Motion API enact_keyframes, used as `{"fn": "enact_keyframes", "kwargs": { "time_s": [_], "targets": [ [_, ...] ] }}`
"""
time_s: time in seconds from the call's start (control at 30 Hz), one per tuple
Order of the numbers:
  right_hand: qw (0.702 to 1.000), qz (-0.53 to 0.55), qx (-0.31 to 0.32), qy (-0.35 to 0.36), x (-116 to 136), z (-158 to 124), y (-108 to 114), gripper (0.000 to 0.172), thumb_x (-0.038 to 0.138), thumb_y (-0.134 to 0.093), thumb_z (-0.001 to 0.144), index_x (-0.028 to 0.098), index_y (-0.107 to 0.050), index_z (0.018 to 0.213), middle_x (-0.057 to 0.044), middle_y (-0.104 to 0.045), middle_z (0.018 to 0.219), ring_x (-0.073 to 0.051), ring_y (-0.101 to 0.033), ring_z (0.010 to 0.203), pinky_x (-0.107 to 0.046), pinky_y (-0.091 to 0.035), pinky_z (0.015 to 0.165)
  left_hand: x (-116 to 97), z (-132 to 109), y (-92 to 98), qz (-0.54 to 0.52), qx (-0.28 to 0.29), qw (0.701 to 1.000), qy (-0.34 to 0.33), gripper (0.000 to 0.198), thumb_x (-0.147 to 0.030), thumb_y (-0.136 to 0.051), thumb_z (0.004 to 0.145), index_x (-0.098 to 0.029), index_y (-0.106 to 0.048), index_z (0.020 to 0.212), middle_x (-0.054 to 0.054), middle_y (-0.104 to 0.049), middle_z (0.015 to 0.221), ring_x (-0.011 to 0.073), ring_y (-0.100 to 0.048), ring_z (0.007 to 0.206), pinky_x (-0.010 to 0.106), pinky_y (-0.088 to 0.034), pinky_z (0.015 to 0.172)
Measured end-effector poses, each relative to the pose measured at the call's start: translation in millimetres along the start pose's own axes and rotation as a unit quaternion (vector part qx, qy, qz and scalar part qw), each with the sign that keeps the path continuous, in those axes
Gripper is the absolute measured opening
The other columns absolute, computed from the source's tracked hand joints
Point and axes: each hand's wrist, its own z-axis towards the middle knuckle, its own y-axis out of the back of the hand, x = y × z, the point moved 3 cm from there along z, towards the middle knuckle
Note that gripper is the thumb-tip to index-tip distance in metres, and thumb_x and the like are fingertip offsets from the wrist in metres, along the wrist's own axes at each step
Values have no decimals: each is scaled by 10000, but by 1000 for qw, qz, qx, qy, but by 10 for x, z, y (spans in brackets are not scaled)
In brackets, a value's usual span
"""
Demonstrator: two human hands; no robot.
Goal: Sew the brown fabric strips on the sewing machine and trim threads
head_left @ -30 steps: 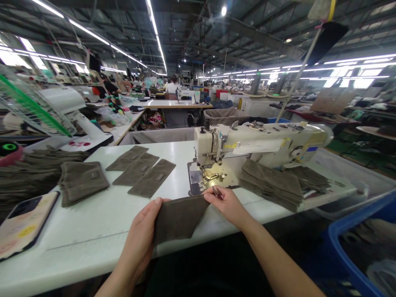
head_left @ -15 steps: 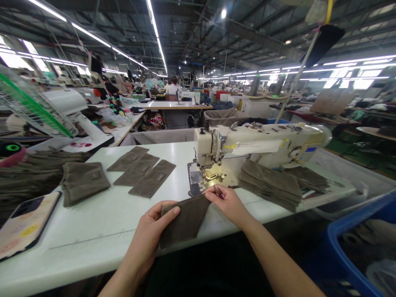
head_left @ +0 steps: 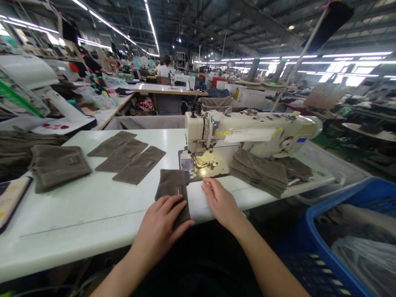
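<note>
A dark olive fabric piece (head_left: 171,181) with a small label lies on the white table in front of the sewing machine (head_left: 247,134). My left hand (head_left: 165,218) rests over its near part, fingers stretched across the cloth and thumb apart at the near edge. To the right of the piece, my right hand (head_left: 221,202) is closed in a pinch just before the machine's needle plate. Whatever sits between its fingertips is hidden. Three similar labelled pieces (head_left: 139,165) lie overlapping to the left of my hands.
Further left are a folded labelled stack (head_left: 58,165), a heap of olive cloth (head_left: 18,150) and a phone (head_left: 12,198). Another stack of pieces (head_left: 258,171) lies under the machine arm. A blue basket (head_left: 312,214) stands right of the table. A fan (head_left: 31,82) stands at the left.
The fabric piece went from being held up between both hands to lying on the table, turned lengthwise. My right hand let go of its corner. The view has shifted right and down.
</note>
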Motion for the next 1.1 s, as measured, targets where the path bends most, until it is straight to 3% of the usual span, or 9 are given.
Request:
{"fn": "enact_keyframes", "kwargs": {
  "time_s": [0.17,0.33,1.1],
  "targets": [
    [993,-88,-2,84,87,-173,17,278,349,-402,1034,196,-587,1175,-82,-681,1065,-232,-640,971,-345,-460,832,63,-28,-25,-52,10,998,30,277,-305,-507,988,-195,-745,1078,103,-741,1134,266,-657,1018,428,-575,881],
    [979,-152,-2,134,87,-183,-47,162,326,-539,994,204,-614,1070,-64,-651,1025,-229,-616,962,-326,-452,796,85,-42,-77,-46,2,998,37,261,-317,-566,962,-173,-725,1111,128,-709,1189,278,-640,1050,454,-569,901],
    [976,-141,33,161,90,-97,-85,98,309,-651,934,222,-660,977,-36,-630,960,-195,-608,923,-313,-456,800,91,-68,-82,-78,-33,995,44,227,-318,-600,947,-196,-753,1062,117,-727,1156,267,-653,1017,428,-580,875]
  ]
}}
